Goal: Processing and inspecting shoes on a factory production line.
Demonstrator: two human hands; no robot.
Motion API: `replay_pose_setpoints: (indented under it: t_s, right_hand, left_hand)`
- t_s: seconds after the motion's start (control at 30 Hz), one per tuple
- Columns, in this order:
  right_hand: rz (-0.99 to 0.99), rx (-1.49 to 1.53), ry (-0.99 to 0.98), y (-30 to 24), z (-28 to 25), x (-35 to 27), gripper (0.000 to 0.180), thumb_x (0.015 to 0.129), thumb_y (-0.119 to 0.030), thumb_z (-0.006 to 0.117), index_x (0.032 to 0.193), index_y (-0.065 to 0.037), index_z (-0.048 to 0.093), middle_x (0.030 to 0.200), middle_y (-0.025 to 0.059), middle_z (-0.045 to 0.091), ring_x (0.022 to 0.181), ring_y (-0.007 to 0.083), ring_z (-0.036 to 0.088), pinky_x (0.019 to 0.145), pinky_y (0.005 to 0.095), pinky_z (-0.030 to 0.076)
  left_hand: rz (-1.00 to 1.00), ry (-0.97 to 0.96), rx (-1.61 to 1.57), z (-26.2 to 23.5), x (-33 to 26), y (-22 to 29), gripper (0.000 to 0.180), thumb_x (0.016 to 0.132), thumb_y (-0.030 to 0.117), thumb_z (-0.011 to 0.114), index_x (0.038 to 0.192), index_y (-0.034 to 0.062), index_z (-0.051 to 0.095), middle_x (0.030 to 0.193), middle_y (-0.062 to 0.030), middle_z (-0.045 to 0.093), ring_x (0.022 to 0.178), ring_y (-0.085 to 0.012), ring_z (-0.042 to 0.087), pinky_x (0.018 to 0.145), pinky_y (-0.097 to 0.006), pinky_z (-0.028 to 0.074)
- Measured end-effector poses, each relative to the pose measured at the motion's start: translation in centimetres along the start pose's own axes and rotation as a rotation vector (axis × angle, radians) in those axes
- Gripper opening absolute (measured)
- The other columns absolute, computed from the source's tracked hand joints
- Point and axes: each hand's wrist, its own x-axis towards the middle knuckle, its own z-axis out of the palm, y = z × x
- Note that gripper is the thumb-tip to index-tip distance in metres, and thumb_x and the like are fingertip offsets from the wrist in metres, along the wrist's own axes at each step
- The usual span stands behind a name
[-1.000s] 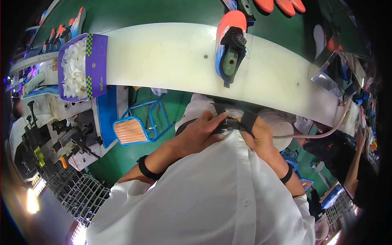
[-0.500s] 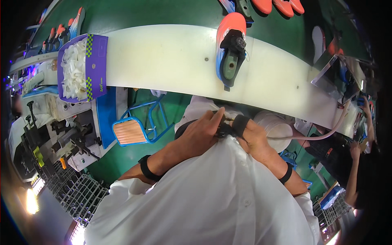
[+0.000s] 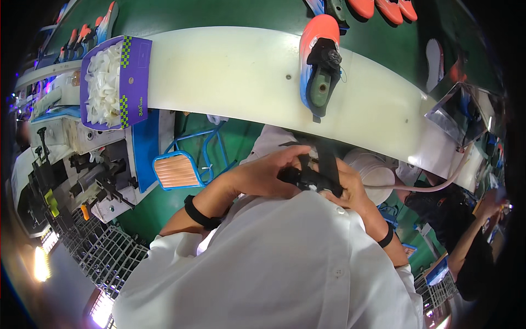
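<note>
At my waist, against the white shirt (image 3: 263, 257), both hands work at a black strap (image 3: 327, 164) with a bulky dark part at its middle. My left hand (image 3: 268, 174) curls round the left side of that dark part, thumb on top. On the other side, my right hand (image 3: 350, 183) grips the strap, which stands up in a band above its fingers. Just beyond, on the white worktop (image 3: 219, 71), lies a shoe upper (image 3: 319, 28) with an orange toe and blue side, a black and green form inside it.
A purple box (image 3: 137, 82) of white pieces stands at the worktop's left. Below it are a blue-framed stool (image 3: 178, 171) and a machine (image 3: 93, 175). A white bucket (image 3: 378, 174) sits under the worktop. More orange shoes (image 3: 389, 11) lie on the green surface; another person's arm (image 3: 471, 236) shows at right.
My left hand has opened wider round the dark part, and the strap now stands up more beside my right hand. The other person's arm at right has shifted lower.
</note>
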Motion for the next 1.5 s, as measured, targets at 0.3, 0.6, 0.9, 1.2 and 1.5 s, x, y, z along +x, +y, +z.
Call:
replay_pose_setpoints:
  t_s: [0.3,0.6,0.9,1.2,1.5]
  right_hand:
    - [0.119,-0.063,0.048,-0.2,0.7,-0.1,0.044,0.074,-0.011,0.073,0.114,0.001,0.058,0.107,0.0183,0.059,0.096,0.0304,0.060,0.081,0.0337,0.047]
    - [0.204,-0.027,0.119,0.1,0.0,-0.4,0.043,0.077,-0.013,0.069,0.115,0.002,0.056,0.101,0.0147,0.061,0.091,0.0238,0.059,0.081,0.0316,0.046]
    - [0.333,0.089,-0.003,-0.7,-0.2,0.5,0.042,0.077,-0.010,0.069,0.115,0.001,0.056,0.108,0.0182,0.060,0.100,0.0299,0.057,0.088,0.0346,0.043]
    - [0.085,-0.078,-0.084,-0.9,0.2,1.2,0.042,0.078,-0.011,0.068,0.117,0.001,0.056,0.113,0.0185,0.058,0.102,0.0318,0.059,0.086,0.0341,0.046]
    - [0.130,-0.045,-0.142,-0.9,0.5,2.1,0.054,0.077,-0.010,0.067,0.126,0.000,0.047,0.118,0.0191,0.056,0.107,0.0332,0.056,0.091,0.0342,0.043]
  left_hand:
    - [0.126,0.421,0.341,1.8,-1.4,-0.7,0.051,0.066,0.000,0.078,0.112,0.0012,0.057,0.100,-0.0081,0.061,0.089,-0.0156,0.060,0.083,-0.029,0.049]
    - [0.073,0.553,0.210,0.2,-2.0,-1.8,0.049,0.067,0.003,0.077,0.111,-0.0010,0.057,0.103,-0.0098,0.061,0.089,-0.0164,0.060,0.079,-0.027,0.049]
    - [0.354,0.458,0.445,0.9,-0.5,-1.3,0.049,0.066,0.003,0.077,0.112,0.0001,0.059,0.101,-0.0134,0.061,0.087,-0.0231,0.062,0.073,-0.029,0.050]
    - [0.435,0.411,0.583,1.3,-0.1,-1.8,0.052,0.065,0.003,0.077,0.114,0.0044,0.058,0.097,-0.0132,0.061,0.083,-0.0282,0.062,0.068,-0.032,0.051]
    - [0.459,0.383,0.553,1.2,0.5,-1.3,0.049,0.067,0.005,0.073,0.113,0.0031,0.057,0.094,-0.0147,0.062,0.081,-0.0306,0.061,0.069,-0.035,0.050]
